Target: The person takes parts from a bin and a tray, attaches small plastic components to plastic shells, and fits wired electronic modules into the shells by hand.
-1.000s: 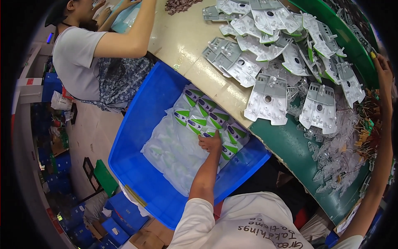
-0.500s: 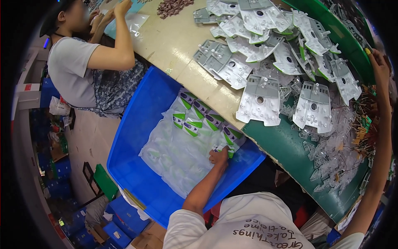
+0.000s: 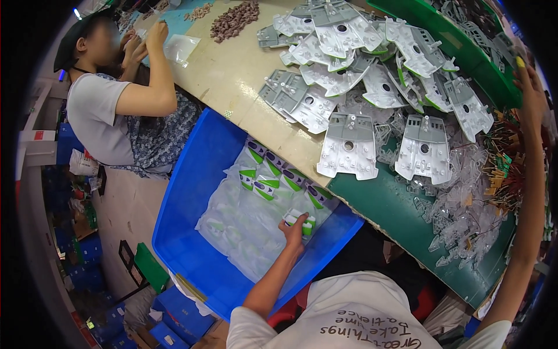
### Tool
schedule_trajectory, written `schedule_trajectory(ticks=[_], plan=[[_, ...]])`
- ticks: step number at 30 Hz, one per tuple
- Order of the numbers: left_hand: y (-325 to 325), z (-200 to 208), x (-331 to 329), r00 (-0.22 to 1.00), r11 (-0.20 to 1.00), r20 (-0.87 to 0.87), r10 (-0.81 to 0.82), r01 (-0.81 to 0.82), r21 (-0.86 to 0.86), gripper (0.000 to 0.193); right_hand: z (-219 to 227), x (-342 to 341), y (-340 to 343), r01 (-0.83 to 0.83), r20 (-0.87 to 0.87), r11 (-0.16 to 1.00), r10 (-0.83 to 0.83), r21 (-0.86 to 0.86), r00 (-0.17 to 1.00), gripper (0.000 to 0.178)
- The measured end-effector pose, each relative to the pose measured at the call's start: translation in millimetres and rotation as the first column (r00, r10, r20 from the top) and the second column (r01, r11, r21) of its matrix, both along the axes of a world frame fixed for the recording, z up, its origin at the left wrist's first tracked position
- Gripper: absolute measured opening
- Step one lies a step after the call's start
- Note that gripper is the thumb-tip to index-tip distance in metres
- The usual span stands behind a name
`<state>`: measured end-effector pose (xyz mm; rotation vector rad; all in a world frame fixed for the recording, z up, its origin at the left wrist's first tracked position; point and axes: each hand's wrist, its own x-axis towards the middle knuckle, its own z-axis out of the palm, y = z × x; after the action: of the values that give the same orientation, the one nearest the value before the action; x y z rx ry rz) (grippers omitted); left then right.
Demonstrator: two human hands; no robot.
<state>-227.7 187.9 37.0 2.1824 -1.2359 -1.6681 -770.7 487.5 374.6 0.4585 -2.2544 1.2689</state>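
Observation:
My left hand is inside a blue bin, its fingers closed round a small white-and-green plastic casing. Similar casings with purple ovals lie in the bin, on and beside a sheet of thin white translucent wrapping. Far to the right, my right hand is raised at the rim of a green bin, a yellow cover on one fingertip. Its fingers are closed on a grey plastic part, seen small at the picture's edge.
White-and-grey shell halves are heaped on the table. Clear plastic pieces and wired parts lie on its green surface. Another person works at the left, near brown pieces. Blue crates stand on the floor.
My left hand has moved slightly left and toward me with the casing. My right hand has shifted up along the green bin's rim, with a grey part now at its fingers. The view has shifted slightly.

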Motion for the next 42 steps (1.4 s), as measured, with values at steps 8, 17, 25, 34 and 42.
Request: schedule_trajectory(ticks=[8,17,25,34,42], plan=[[8,202,-25,0.33,0.854,-0.932,0.15,0.432,0.29,0.102,0,274,-102,-0.663,0.5,0.739,0.623,-0.123,0.602,0.012],[53,251,-92,0.069,0.743,-0.987,0.146,0.651,0.156,0.12,-19,324,-122,-0.523,0.668,0.659,0.714,-0.54,0.209,0.014],[49,255,-97,0.03,0.734,-0.997,0.076,0.675,0.076,0.127,-30,319,-122,-0.517,0.671,0.577,0.742,-0.633,0.007,0.02],[36,233,-89,0.125,0.738,-0.97,0.21,0.63,0.241,0.086,-23,237,-149,-0.446,0.114,0.877,0.431,0.179,0.895,0.034],[33,233,-104,0.158,0.757,-0.984,0.085,0.632,0.167,0.085,-30,204,-171,-0.218,-0.274,0.832,0.397,0.509,0.876,0.02]])
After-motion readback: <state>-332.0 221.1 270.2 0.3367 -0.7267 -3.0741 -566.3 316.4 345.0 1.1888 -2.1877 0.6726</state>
